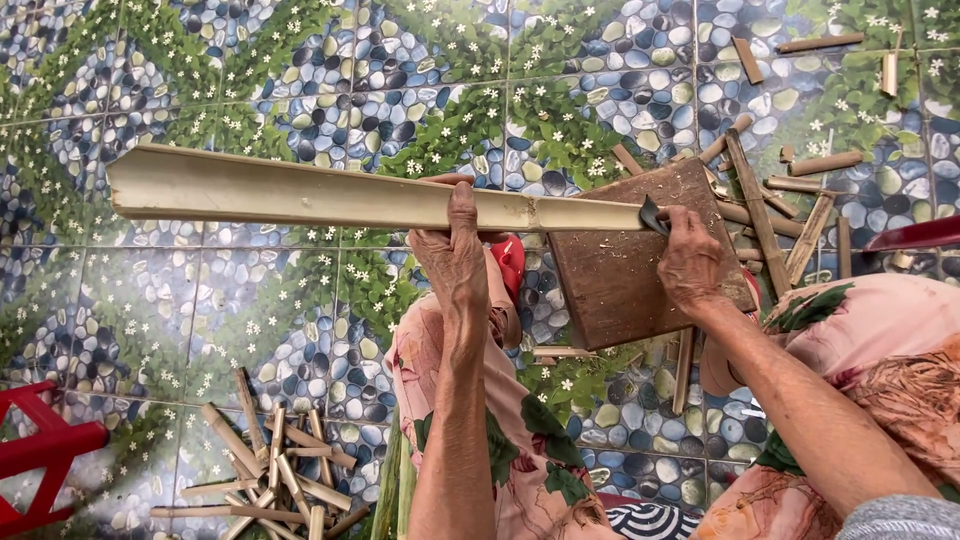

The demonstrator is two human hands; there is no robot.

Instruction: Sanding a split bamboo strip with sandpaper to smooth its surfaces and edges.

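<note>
Head view, left hand fingers over bamboo strip, right hand at its end

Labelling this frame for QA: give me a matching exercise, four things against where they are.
Things:
1. left hand
2. right hand
3. wooden block
4. pile of short bamboo pieces

Places:
A. lower left on the tiled floor
B. gripping the middle of the long split bamboo
C. under the bamboo's right end
D. at the bamboo's right end, holding a dark blade

Pairs: 1-B, 2-D, 3-C, 4-A
</note>
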